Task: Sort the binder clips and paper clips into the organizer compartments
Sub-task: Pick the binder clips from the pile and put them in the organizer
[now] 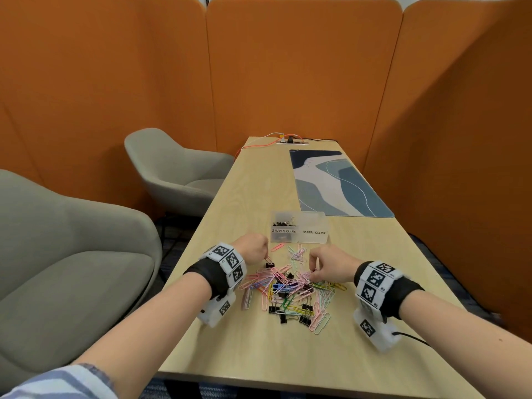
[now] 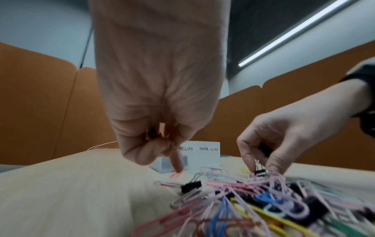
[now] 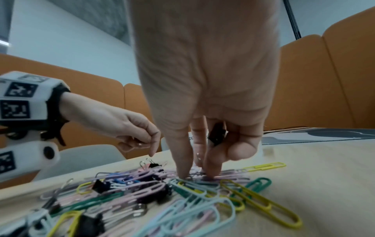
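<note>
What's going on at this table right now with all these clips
A person is sorting a mixed pile of clips into a clear organizer labelled for binder clips and paper clips. The left hand reaches down to a black binder clip at the pile's near-left edge, with something small already tucked in its fingers. The right hand picks into the pile while holding a black binder clip in its palm. Only the binder-clip side visibly holds clips.

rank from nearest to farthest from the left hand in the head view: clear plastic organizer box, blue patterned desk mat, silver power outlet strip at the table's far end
1. Clear plastic organizer box, just beyond the left hand, slightly right.
2. Blue patterned desk mat, farther back on the right.
3. Silver power outlet strip, at the far edge.
</note>
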Available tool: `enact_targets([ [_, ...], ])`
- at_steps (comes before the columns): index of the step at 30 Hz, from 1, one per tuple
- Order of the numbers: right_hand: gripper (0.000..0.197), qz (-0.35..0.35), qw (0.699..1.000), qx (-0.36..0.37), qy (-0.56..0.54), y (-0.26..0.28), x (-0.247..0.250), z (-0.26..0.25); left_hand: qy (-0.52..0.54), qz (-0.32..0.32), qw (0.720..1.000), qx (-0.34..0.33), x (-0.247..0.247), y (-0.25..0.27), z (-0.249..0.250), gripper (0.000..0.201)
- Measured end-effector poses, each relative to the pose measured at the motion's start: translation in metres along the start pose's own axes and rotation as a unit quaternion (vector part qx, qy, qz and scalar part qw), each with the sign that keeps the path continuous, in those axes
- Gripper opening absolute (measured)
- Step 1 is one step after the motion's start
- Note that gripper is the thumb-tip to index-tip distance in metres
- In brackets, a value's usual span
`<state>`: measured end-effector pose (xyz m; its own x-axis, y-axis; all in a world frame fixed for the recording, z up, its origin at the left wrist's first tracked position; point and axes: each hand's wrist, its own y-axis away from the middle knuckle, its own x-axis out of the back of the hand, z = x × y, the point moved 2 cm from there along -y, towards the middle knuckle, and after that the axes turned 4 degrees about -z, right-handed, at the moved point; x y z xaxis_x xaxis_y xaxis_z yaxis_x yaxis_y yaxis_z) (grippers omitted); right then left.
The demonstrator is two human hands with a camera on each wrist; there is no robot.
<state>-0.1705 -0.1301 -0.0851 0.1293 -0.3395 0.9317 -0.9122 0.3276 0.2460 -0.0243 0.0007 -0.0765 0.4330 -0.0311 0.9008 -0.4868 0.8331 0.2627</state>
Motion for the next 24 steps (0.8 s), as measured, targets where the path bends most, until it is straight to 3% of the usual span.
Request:
enact_targets([
  [3,0.021,-0.004,1.0,0.003,0.007,-0.004,-0.001,0.001,-0.044,0.001,0.999,0.017,-0.008,-0.005,-0.001,0.031],
  [6,0.03,-0.014,1.0,0.0,0.01,-0.005,0.003,0.004,-0.069,0.004,0.997,0.015,-0.012,-0.009,-0.002,0.045],
  [9,0.021,-0.015,1.0,0.002,0.007,-0.005,0.008,0.004,-0.059,0.021,0.998,-0.001,-0.014,-0.011,-0.001,0.037],
  [11,0.013,-0.001,1.0,-0.004,-0.023,-0.004,0.016,0.004,-0.066,0.023,0.998,-0.009,-0.014,-0.011,0.002,0.028],
  [14,0.028,-0.002,0.992,-0.026,-0.124,-0.009,0.028,0.005,-0.083,0.019,0.996,-0.016,-0.013,-0.01,0.005,0.024],
  [20,0.031,0.012,0.917,-0.083,-0.391,-0.035,0.05,-0.001,-0.102,-0.004,0.994,-0.025,-0.005,-0.011,0.004,0.027],
  [24,0.03,0.067,0.884,-0.112,-0.45,-0.066,0.067,-0.011,-0.049,-0.009,0.998,-0.034,0.012,-0.015,0.001,0.031],
])
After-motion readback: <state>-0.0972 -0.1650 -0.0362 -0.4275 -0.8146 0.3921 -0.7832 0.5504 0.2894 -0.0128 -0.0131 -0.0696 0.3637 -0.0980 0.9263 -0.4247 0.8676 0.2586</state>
